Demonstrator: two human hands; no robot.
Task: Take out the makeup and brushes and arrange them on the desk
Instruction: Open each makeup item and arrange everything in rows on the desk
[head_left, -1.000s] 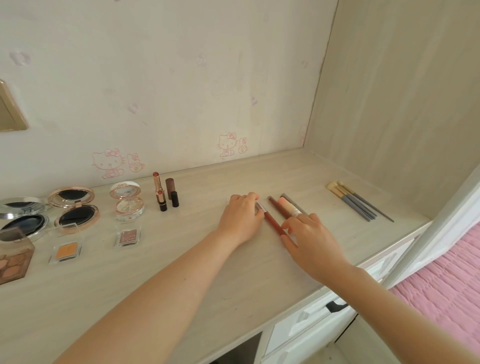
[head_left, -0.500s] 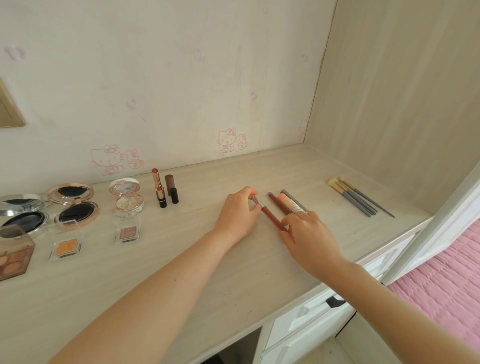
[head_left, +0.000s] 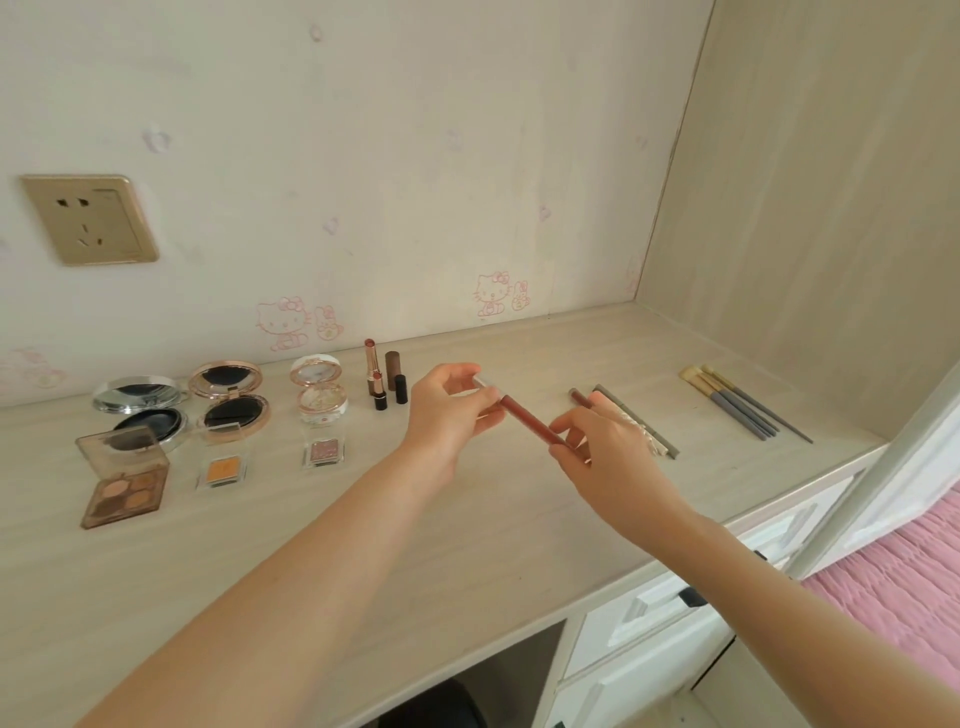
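Observation:
A thin red-brown lip pencil (head_left: 524, 420) with a clear cap end is held above the desk (head_left: 467, 519). My left hand (head_left: 449, 410) pinches its capped far end, and my right hand (head_left: 597, 441) pinches its near end. Just right of my right hand lie a brown pencil (head_left: 577, 397) and a grey pencil (head_left: 639, 421), partly hidden by my fingers. Further right lie three grey-handled brushes (head_left: 737, 408). On the left stand lipsticks (head_left: 382, 379), open compacts (head_left: 228, 400) and eyeshadow palettes (head_left: 124, 478).
The back wall carries a gold socket plate (head_left: 88, 218) and cartoon cat stickers. A side panel closes the desk on the right. White drawers (head_left: 665, 613) sit under the desk's right part, with a pink bedspread (head_left: 909, 566) beyond.
Both hands have lifted the red-brown pencil off the desk, where it lay beside the other pencils. The camera has tilted up, so the socket plate is now in full view.

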